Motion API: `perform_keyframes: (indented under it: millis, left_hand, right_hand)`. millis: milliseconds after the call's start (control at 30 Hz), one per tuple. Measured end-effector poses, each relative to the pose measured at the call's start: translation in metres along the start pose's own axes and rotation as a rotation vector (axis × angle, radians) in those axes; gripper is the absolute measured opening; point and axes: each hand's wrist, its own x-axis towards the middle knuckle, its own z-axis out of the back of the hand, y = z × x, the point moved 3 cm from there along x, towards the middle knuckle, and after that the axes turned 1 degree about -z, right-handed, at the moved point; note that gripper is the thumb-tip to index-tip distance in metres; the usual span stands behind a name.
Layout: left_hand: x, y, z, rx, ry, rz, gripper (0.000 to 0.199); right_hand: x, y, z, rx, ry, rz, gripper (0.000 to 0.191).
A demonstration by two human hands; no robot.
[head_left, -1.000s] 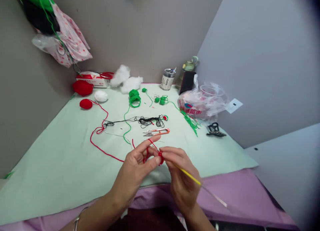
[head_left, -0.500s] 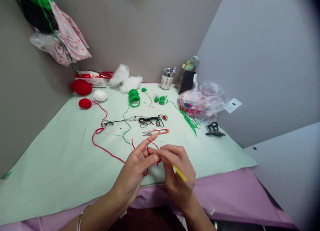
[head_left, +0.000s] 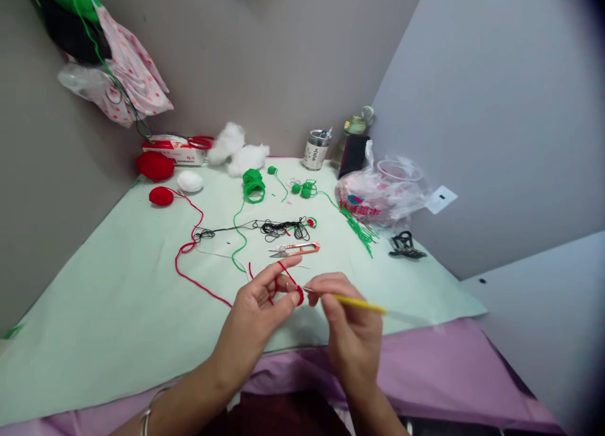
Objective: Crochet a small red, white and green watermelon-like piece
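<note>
Between thumb and fingers, my left hand (head_left: 258, 313) pinches a small red crochet piece (head_left: 300, 295). Red yarn (head_left: 287, 273) runs from the piece up over my raised left index finger. My right hand (head_left: 352, 322) is closed on a crochet hook (head_left: 359, 302) with a yellow handle, held nearly level. The hook's thin metal tip meets the red piece; whether it passes through a stitch I cannot tell. The yarn trails left across the table toward a red yarn ball (head_left: 161, 196). Just beyond my fingers lie orange thread snips (head_left: 295, 250).
Tangled black yarn (head_left: 283, 229) lies behind the snips, with a green yarn bundle (head_left: 254, 185) farther back. White stuffing (head_left: 248, 159) and a pen cup (head_left: 316, 150) stand near the wall. At right are a plastic bag (head_left: 378, 190), cut green strands (head_left: 359, 230) and a black hair claw (head_left: 405, 245).
My right hand has shifted right and turned, so the hook now lies flatter with more of its yellow handle showing. The red piece is more visible at my left fingertips.
</note>
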Motion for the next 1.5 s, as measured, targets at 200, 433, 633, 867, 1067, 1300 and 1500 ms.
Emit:
perform_keyframes:
  millis: [200,433,633,867,1067,1300,1500]
  left_hand:
    - [-0.001,0.005,-0.006,-0.165,0.103,0.157,0.057]
    - [0.004,-0.008,0.004,0.134,0.097,0.015,0.041]
    - [0.004,-0.012,0.006,0.106,0.122,-0.007,0.042]
    - [-0.001,-0.016,0.006,0.1,0.091,-0.057,0.037]
    - [-0.001,-0.013,0.005,0.067,0.055,-0.048,0.042]
    - [-0.003,-0.011,-0.001,-0.083,0.061,0.064,0.038]
    - [-0.002,-0.013,0.004,-0.032,0.024,-0.01,0.029]
  right_hand:
    - [-0.01,0.004,-0.009,-0.184,-0.045,0.229,0.035]
    - [0.003,-0.014,0.0,0.365,-0.04,-0.218,0.012]
    - [0.005,-0.009,-0.001,0.515,-0.001,-0.309,0.018]
    - [-0.002,0.005,0.007,0.115,0.044,-0.078,0.023]
    - [-0.007,0.018,0.003,-0.284,0.111,0.378,0.025]
    - [-0.016,0.009,0.003,-0.263,0.034,0.393,0.031]
    - [-0.016,0.005,0.004,-0.147,0.047,0.241,0.026]
